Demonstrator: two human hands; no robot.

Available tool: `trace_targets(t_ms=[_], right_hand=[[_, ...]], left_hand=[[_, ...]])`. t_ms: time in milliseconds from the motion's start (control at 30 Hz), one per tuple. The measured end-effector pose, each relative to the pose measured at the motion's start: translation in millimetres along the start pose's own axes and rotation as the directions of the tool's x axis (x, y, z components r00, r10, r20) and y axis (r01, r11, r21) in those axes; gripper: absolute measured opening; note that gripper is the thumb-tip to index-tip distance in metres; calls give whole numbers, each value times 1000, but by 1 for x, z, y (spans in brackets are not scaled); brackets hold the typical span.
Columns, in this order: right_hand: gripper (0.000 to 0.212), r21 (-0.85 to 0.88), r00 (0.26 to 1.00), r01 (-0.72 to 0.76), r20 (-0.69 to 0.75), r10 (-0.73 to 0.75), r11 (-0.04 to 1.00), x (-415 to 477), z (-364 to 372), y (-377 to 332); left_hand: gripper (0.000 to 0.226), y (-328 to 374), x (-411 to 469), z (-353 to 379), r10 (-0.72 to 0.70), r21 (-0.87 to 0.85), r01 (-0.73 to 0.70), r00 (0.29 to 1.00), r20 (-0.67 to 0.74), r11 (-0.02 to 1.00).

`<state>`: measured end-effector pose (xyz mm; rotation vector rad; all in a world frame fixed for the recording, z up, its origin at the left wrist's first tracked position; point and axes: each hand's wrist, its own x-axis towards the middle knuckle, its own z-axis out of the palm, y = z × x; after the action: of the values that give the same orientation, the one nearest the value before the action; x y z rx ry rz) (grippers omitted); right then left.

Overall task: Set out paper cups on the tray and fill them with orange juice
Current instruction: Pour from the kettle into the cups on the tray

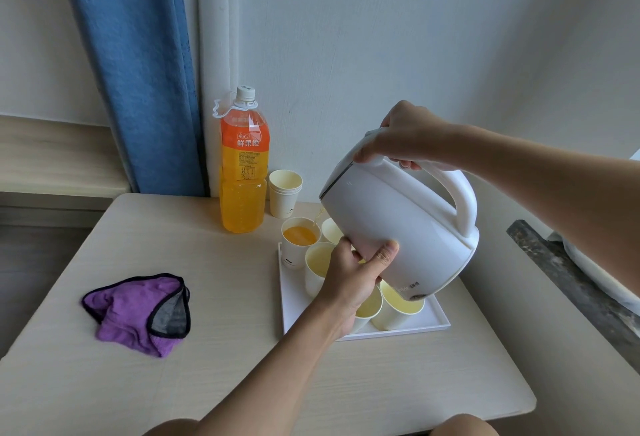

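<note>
A white kettle [401, 224] is tilted to the left over the white tray [429, 323]. My right hand [405, 137] grips its handle at the top. My left hand [356, 273] supports its underside. A thin stream of orange juice runs from the spout into the far-left paper cup [298, 238], which holds juice. Several other paper cups stand on the tray, among them one [317, 266] beside my left hand and one [398, 307] at the front right; some are partly hidden by my hand and the kettle.
An orange juice bottle [244, 165] with a white cap stands on the table behind the tray. A stack of spare paper cups [284, 198] is next to it. A purple cloth [142, 312] lies at the table's left. A blue curtain [135, 65] hangs behind.
</note>
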<state>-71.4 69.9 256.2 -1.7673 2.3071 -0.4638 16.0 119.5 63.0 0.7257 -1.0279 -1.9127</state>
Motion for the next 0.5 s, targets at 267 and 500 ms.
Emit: trace_targets(t_ms=[267,500], right_hand=[[35,16,1000,2,-2,-2,1000,-1,-2,5],[35,13,1000,11,13,-11,1000,1,-2,4]], left_hand=[[48,-1,3,2,-14,-8,14,1000,-2,1000],[50,-4,5,2,-14,-26,14,1000,6,1000]])
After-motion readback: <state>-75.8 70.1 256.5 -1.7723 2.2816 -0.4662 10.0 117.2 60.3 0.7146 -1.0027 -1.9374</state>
